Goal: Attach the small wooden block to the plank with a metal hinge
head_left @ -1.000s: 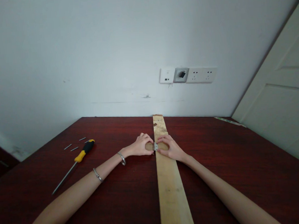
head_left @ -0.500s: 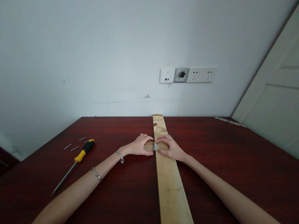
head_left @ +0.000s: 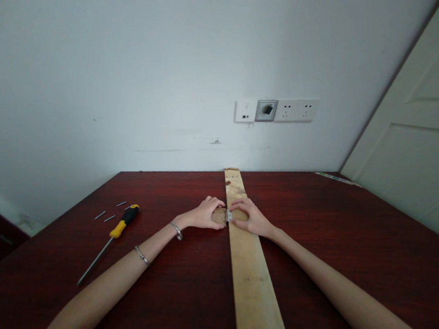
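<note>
A long pale wooden board lies lengthwise across the dark red table. At its left edge sits a small silvery metal piece, perhaps a hinge or bracket. My left hand curls its thumb and fingers round a short light-brown wooden piece beside the board. My right hand rests on the board, thumb and fingers closed in an arch with their tips at the metal piece. The fingers partly cover how the metal piece, the short piece and the board meet.
A yellow and black screwdriver lies to the left, with several screws or nails behind it. The table meets a white wall carrying sockets. A white panelled door stands at the right.
</note>
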{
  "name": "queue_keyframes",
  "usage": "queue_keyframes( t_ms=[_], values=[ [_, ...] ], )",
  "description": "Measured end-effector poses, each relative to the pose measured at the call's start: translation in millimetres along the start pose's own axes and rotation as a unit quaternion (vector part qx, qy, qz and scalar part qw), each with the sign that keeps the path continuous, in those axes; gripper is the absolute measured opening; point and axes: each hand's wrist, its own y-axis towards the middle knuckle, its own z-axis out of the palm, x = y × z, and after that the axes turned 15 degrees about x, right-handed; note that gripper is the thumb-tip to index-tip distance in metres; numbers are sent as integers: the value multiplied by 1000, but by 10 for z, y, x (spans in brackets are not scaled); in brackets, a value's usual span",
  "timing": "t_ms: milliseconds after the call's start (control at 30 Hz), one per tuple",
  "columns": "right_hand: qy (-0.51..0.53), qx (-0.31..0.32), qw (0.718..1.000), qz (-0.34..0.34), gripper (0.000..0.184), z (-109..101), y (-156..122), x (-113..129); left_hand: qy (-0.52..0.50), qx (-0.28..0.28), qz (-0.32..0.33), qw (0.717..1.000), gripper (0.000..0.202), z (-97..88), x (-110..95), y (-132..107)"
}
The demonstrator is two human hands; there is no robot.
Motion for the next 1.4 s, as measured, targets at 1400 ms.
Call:
queue_keyframes(
  t_ms=[1400],
  values=[
    [10, 8, 1000, 4, 27, -14, -9, 6, -13, 15, 3, 1000, 61, -30, -32, -21]
  ],
)
